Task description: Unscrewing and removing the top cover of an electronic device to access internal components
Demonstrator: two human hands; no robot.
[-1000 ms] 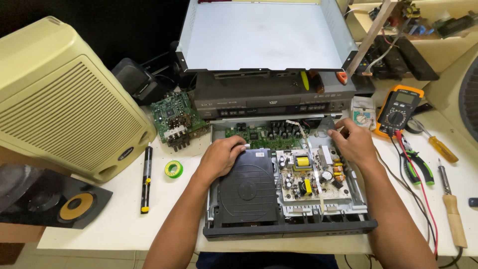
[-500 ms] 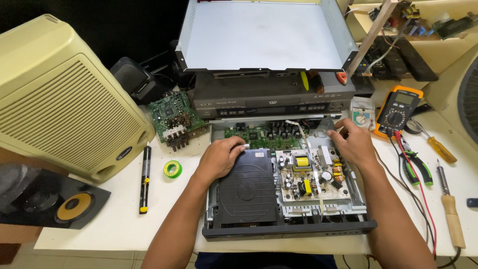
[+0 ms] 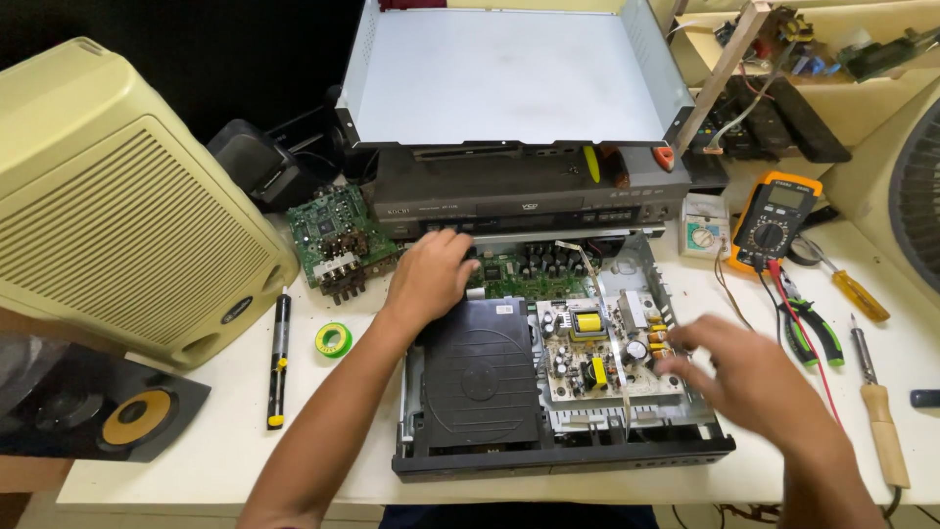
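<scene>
Black drive [image 3: 480, 372]: left hand [image 3: 431, 279] flat at rear edge; right hand [image 3: 749, 377] spread, blurred.

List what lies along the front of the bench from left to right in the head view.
Loose speaker driver → black pen-shaped tool → roll of green tape → left hand → black disc drive → power supply board → right hand → green-handled pliers → wooden-handled tool.
</scene>
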